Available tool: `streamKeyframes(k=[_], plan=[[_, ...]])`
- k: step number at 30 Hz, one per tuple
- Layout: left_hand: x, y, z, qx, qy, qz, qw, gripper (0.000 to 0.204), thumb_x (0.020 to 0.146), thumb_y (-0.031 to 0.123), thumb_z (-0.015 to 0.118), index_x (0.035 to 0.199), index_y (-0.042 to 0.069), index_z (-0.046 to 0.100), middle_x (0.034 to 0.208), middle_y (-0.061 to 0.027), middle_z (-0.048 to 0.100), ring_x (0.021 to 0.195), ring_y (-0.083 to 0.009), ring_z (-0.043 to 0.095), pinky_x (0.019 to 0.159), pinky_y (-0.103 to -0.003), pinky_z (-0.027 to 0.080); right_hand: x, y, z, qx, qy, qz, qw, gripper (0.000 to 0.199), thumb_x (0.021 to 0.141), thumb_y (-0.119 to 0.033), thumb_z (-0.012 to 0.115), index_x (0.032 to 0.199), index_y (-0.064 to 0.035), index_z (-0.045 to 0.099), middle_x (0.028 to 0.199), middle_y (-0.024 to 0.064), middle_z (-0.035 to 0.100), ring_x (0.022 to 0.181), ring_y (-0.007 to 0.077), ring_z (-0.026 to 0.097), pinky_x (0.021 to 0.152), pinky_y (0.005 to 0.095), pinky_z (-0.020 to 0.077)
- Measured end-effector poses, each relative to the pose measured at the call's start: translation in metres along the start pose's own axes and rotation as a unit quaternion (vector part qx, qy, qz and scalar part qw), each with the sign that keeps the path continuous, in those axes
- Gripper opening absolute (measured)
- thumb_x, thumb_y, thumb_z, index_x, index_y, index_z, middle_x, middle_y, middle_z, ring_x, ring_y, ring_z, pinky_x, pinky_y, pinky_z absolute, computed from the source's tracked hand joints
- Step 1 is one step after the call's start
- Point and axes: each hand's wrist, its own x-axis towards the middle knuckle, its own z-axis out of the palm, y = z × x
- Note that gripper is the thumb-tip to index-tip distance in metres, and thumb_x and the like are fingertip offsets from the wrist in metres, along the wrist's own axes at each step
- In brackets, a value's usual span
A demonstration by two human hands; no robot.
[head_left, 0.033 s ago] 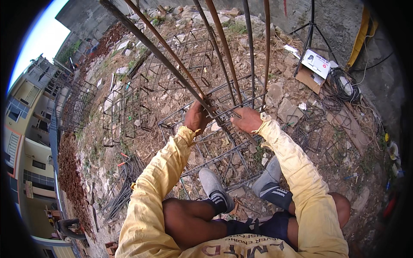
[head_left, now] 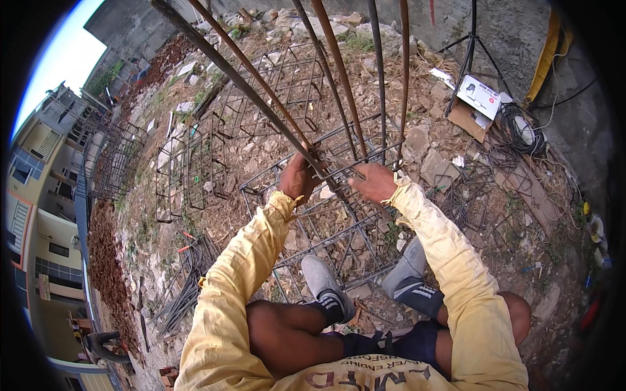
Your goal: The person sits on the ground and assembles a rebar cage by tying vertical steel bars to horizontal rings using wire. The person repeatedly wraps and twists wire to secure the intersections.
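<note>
My left hand is closed around the foot of a slanting steel reinforcing bar, where it meets a tied cage of rebar. Close beside it, my right hand grips a grey metal tool that looks like pincers, its tip at the same joint. The handles are mostly hidden by my palm. Any tie wire at the joint is too small to make out. Several more upright bars rise from the cage just beyond my hands. My feet stand at the cage's near side.
More rebar mesh lies on the rubble beyond and to the left. A bundle of thin rods or wire lies near my left arm. At the right are a black tripod, a white box and coiled cable.
The tool in my right hand has turned slightly, and its handle shows less below my palm. My left hand and the bars stay in place.
</note>
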Motion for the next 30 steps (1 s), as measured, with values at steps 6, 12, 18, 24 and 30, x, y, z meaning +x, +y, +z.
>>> streamKeyframes(k=[6, 12, 18, 24, 30], plan=[[-0.003, 0.000, -0.002, 0.033, 0.000, 0.024, 0.999, 0.052, 0.099, 0.051, 0.047, 0.126, 0.006, 0.052, 0.110, -0.0074, 0.058, 0.099, -0.0255, 0.059, 0.085, -0.045, 0.047, -0.011, -0.013, 0.003, -0.045, 0.024, -0.002, 0.999, 0.055, 0.078, -0.024, 0.078, 0.125, -0.0035, 0.058, 0.102, 0.0221, 0.068, 0.097, 0.0361, 0.066, 0.087, 0.0396, 0.0508], [0.001, -0.005, -0.004, 0.070, 0.001, 0.053, 0.996, 0.051, 0.097, 0.050, 0.051, 0.125, 0.007, 0.053, 0.100, -0.0067, 0.061, 0.091, -0.0206, 0.061, 0.083, -0.040, 0.047, -0.005, 0.006, 0.001, 0.314, -0.133, 0.078, 0.937, 0.061, 0.082, -0.017, 0.075, 0.133, -0.0007, 0.045, 0.084, 0.0102, 0.062, 0.059, 0.0212, 0.064, 0.051, 0.0328, 0.0541], [-0.001, -0.003, 0.001, -0.018, 0.004, 0.025, 1.000, 0.050, 0.099, 0.044, 0.052, 0.127, 0.003, 0.052, 0.105, -0.0055, 0.058, 0.088, -0.0181, 0.058, 0.079, -0.035, 0.048, -0.017, 0.034, 0.003, 0.672, -0.166, 0.065, 0.719, 0.057, 0.090, -0.010, 0.064, 0.139, -0.0052, 0.037, 0.092, 0.0077, 0.055, 0.057, 0.0164, 0.063, 0.048, 0.0304, 0.0552], [-0.002, 0.000, 0.007, -0.035, 0.006, 0.017, 0.999, 0.055, 0.098, 0.047, 0.053, 0.128, 0.002, 0.051, 0.107, -0.0055, 0.057, 0.087, -0.0184, 0.057, 0.079, -0.036, 0.047, -0.031, -0.002, 0.000, 0.340, -0.110, 0.005, 0.934, 0.074, 0.079, -0.015, 0.076, 0.139, -0.0005, 0.034, 0.084, 0.0095, 0.063, 0.057, 0.0149, 0.062, 0.049, 0.0297, 0.0521], [-0.009, 0.002, 0.009, -0.052, 0.018, 0.008, 0.998, 0.051, 0.097, 0.047, 0.054, 0.125, 0.004, 0.052, 0.105, -0.0043, 0.058, 0.084, -0.0193, 0.058, 0.079, -0.037, 0.047, -0.044, -0.004, 0.033, -0.147, 0.187, -0.014, 0.971, 0.067, 0.079, -0.025, 0.071, 0.131, 0.0035, 0.039, 0.108, 0.0238, 0.056, 0.088, 0.0377, 0.065, 0.076, 0.0448, 0.0531]])
